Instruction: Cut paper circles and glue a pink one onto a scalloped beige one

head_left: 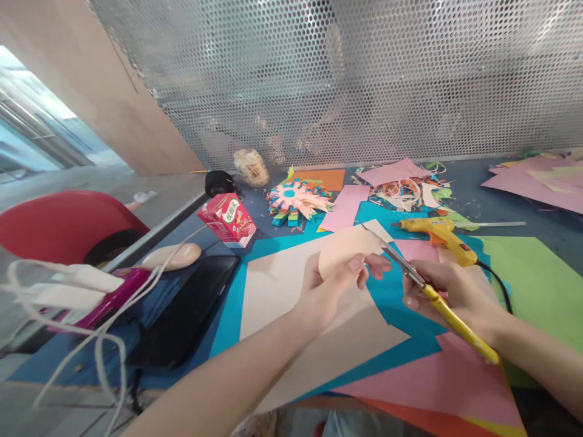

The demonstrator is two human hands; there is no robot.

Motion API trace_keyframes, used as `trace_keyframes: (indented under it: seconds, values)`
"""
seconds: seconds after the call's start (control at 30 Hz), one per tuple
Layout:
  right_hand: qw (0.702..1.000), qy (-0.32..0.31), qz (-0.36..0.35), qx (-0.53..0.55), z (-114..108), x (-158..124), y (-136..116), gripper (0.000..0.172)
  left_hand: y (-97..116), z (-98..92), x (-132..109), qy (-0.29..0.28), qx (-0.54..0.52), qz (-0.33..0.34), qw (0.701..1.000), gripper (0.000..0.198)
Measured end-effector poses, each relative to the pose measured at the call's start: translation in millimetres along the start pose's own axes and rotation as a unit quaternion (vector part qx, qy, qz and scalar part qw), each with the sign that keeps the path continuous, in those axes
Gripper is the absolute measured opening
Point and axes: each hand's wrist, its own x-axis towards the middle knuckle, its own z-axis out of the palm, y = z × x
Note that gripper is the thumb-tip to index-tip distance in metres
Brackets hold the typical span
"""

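The left hand (325,291) pinches a small peach paper (348,249) between thumb and fingers, a narrow grip on its lower edge, so the piece stands up off the desk (523,206) with its free part rising up and to the right. The right hand (450,294) is closed round the yellow handle of the scissors (432,296). Their long axis runs from that hand at lower right up to the tip at upper left, and the tip lies at the paper's upper right edge. The blades look nearly together, though how far they gape is hard to tell.

So the paper lies left of and just above the right hand, straight along the line of the blades, and the two hands are close, fingertips almost meeting. The right hand is the one nearer the free edge.

Under both hands lie big coloured sheets (282,285), peach over blue and pink. A glue gun (432,233) rests just beyond the scissors.
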Motion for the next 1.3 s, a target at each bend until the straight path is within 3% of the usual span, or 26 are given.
trace_keyframes:
  seconds: [0.17,0.57,0.67,0.87,1.1,1.3]
  values:
    - [0.999,-0.024,0.015,0.039,0.3,1.8,-2.7,0.040,-0.6,1.5,-3.2,-0.061,0.046,-0.008,0.997,0.037]
    - [0.991,0.085,-0.009,-0.101,2.1,-2.7,-11.4,0.034,0.7,8.6,-5.1,-0.143,0.130,-0.046,0.980,0.060]
    - [0.990,0.085,-0.005,-0.109,2.3,-3.0,-10.3,0.034,0.0,7.4,-4.2,-0.100,0.134,-0.043,0.985,0.060]
    - [0.996,0.062,0.005,-0.062,2.9,-1.8,-6.2,0.039,4.6,7.8,2.8,0.051,0.067,-0.032,0.996,0.044]
    - [0.998,0.041,0.018,-0.042,2.1,-1.5,-8.0,0.041,11.2,8.0,10.1,0.114,-0.002,0.019,0.993,0.031]
    - [0.997,0.037,0.024,-0.059,-0.9,-2.9,-8.7,0.040,15.8,6.7,14.1,0.156,-0.017,0.070,0.985,0.032]
